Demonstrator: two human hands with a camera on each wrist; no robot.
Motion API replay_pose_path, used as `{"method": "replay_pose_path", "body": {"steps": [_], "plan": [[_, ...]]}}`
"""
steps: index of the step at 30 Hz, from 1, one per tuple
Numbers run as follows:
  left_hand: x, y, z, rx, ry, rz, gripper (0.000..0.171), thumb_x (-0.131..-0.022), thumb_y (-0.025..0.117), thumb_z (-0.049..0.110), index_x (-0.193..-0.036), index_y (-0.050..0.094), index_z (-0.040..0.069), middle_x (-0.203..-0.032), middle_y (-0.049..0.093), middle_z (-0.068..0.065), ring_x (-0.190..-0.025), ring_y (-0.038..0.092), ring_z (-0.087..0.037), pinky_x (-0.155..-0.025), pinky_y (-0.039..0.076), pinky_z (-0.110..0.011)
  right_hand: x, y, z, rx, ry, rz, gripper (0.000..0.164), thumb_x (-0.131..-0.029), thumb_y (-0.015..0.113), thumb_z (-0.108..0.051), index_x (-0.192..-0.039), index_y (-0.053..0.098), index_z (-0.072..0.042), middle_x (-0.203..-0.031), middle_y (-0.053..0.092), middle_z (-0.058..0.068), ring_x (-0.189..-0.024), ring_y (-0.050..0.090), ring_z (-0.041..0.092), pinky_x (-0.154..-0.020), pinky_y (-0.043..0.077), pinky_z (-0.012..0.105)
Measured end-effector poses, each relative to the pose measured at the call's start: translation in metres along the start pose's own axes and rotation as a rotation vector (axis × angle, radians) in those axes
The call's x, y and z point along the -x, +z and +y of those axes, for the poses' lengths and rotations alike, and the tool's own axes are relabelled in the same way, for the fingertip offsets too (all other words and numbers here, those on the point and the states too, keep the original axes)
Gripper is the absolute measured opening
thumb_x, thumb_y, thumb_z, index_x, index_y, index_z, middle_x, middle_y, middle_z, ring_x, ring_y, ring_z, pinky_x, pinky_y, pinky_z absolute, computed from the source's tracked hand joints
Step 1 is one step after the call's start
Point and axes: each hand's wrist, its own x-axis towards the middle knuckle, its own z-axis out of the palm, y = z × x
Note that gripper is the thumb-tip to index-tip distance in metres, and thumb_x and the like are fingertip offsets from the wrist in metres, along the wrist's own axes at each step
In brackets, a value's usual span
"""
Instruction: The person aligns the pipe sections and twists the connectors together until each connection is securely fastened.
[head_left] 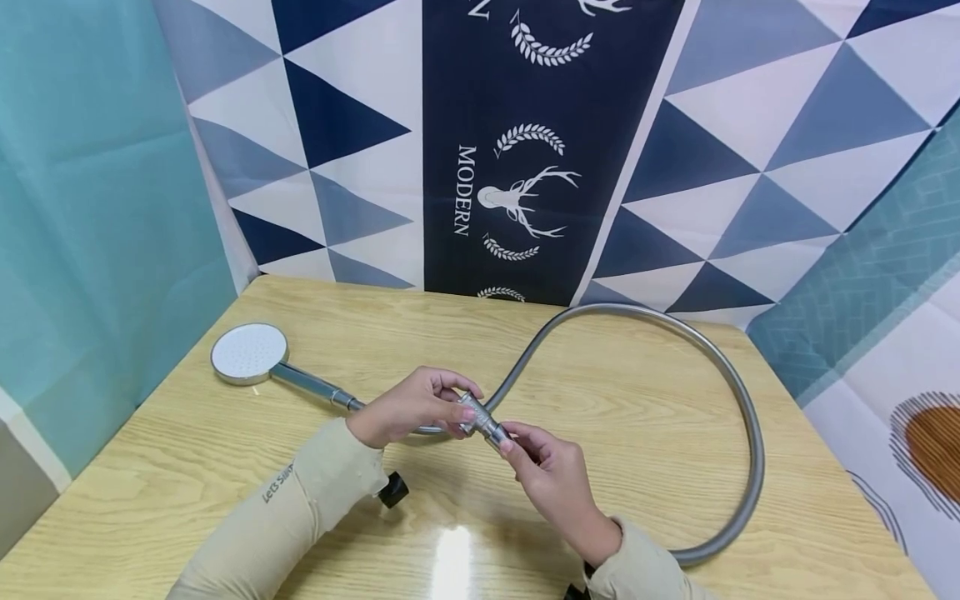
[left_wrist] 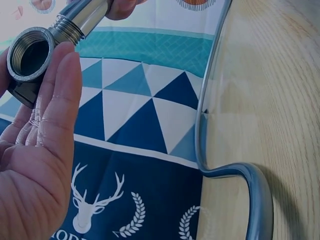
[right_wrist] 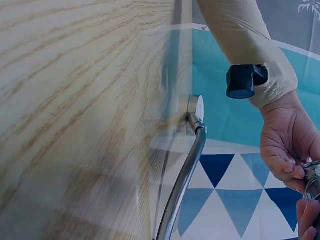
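Note:
Over the middle of the table, my left hand pinches a chrome threaded fitting between thumb and fingers. In the left wrist view, the fitting's round mouth faces the camera with thread inside. A smooth chrome sleeve sits over its outer thread, several turns of which still show. That sleeve is held in the fingertips of my right hand. Behind the left hand, the shower head lies with its white face up, its handle pointing toward that hand.
A grey metal shower hose makes a wide loop over the right half of the wooden table and runs under the right forearm. Patterned cloth hangs behind the table. Black wrist devices show at the sleeves.

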Motion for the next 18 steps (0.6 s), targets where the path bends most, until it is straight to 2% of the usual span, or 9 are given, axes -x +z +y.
{"method": "replay_pose_path", "body": {"steps": [4, 7, 12, 18], "plan": [[-0.0007, -0.0019, -0.0020, 0.000, 0.011, -0.007, 0.034, -0.089, 0.063, -0.002, -0.116, 0.052, -0.020, -0.082, 0.068, -0.002, -0.071, 0.066, -0.012, -0.072, 0.056, -0.035, -0.0014, 0.0011, -0.0004, 0.022, 0.061, -0.017, 0.022, -0.086, 0.065, 0.006, -0.107, 0.065, 0.009, -0.067, 0.065, 0.011, -0.049, 0.049, 0.003, -0.039, 0.041, 0.022], [-0.0011, -0.0028, -0.0029, -0.003, 0.014, -0.005, 0.032, -0.089, 0.063, -0.002, -0.115, 0.054, -0.017, -0.081, 0.068, -0.002, -0.069, 0.065, -0.012, -0.072, 0.056, -0.035, -0.0023, 0.0024, -0.0003, 0.079, 0.110, -0.029, 0.031, -0.082, 0.072, 0.001, -0.111, 0.061, 0.004, -0.069, 0.065, 0.006, -0.048, 0.049, 0.002, -0.040, 0.042, 0.023], [0.0009, -0.0043, -0.0042, -0.005, 0.017, -0.009, 0.035, -0.088, 0.063, -0.001, -0.116, 0.052, -0.019, -0.081, 0.067, 0.000, -0.069, 0.064, -0.011, -0.071, 0.056, -0.033, -0.0029, 0.0055, -0.0007, 0.147, 0.148, -0.032, 0.031, -0.074, 0.079, 0.000, -0.097, 0.058, -0.003, -0.072, 0.063, 0.001, -0.049, 0.047, 0.001, -0.042, 0.042, 0.023], [0.0019, -0.0050, -0.0036, -0.010, 0.024, 0.001, 0.035, -0.089, 0.063, -0.001, -0.116, 0.052, -0.020, -0.080, 0.067, -0.001, -0.069, 0.064, -0.011, -0.070, 0.056, -0.033, -0.0033, 0.0075, 0.0006, 0.142, 0.129, 0.016, 0.024, -0.071, 0.079, 0.008, -0.086, 0.061, 0.000, -0.074, 0.067, 0.008, -0.052, 0.050, 0.001, -0.043, 0.044, 0.022]]}}
